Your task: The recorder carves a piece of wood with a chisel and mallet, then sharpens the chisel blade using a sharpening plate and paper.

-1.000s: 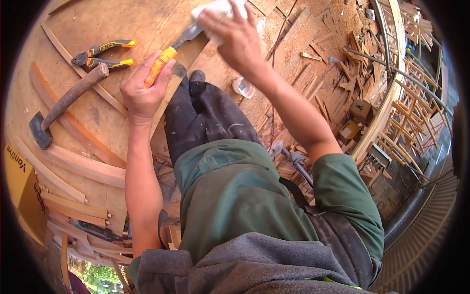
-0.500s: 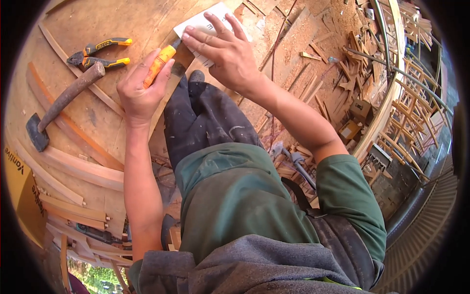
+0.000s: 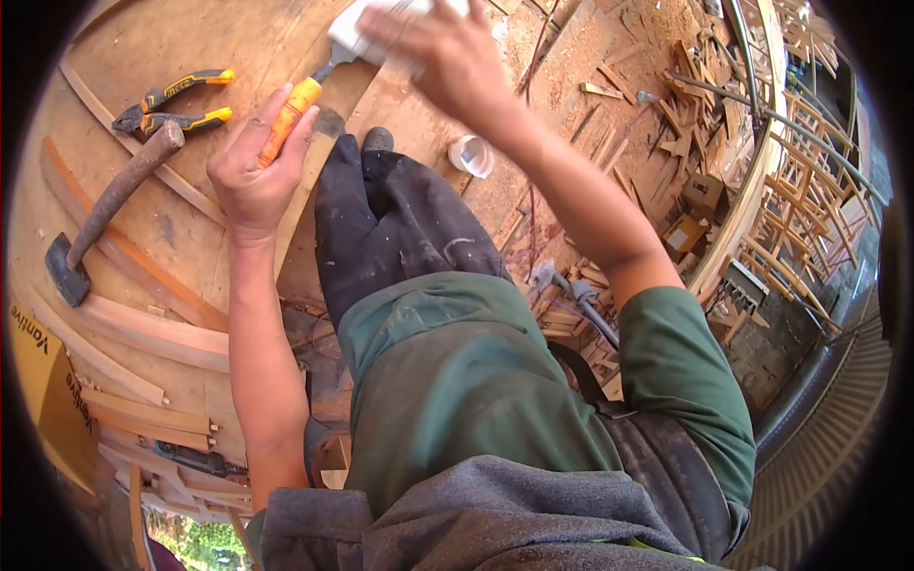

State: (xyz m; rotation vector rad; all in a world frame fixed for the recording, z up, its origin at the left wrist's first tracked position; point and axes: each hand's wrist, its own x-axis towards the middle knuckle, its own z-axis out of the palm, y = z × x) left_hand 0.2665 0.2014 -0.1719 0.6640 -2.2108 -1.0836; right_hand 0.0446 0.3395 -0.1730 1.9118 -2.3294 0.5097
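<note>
My left hand (image 3: 252,181) is closed around the orange handle of a tool (image 3: 288,122), whose metal shank points up and right. The shank's far end meets a white printed sheet or flat piece (image 3: 346,29) at the top edge; whether a blade lies on or under it is hidden. Over that white piece my right hand (image 3: 452,71) is smeared by motion, its fingers stretched out and apart. To the left of my left hand lie pliers (image 3: 176,102) with black and yellow grips, and a hammer (image 3: 119,195) with a rough wooden handle.
An open white tub (image 3: 470,156) stands right of my legs. Curved wooden strips (image 3: 152,328) lie on the left of the board. Sawdust and wood offcuts (image 3: 685,143) cover the right side, near a bent metal tube (image 3: 743,57). A yellow box (image 3: 48,381) sits far left.
The white piece and the tool have shifted up and left in view, showing more shank. My right hand has risen and blurs; the white tub has come into sight below its wrist.
</note>
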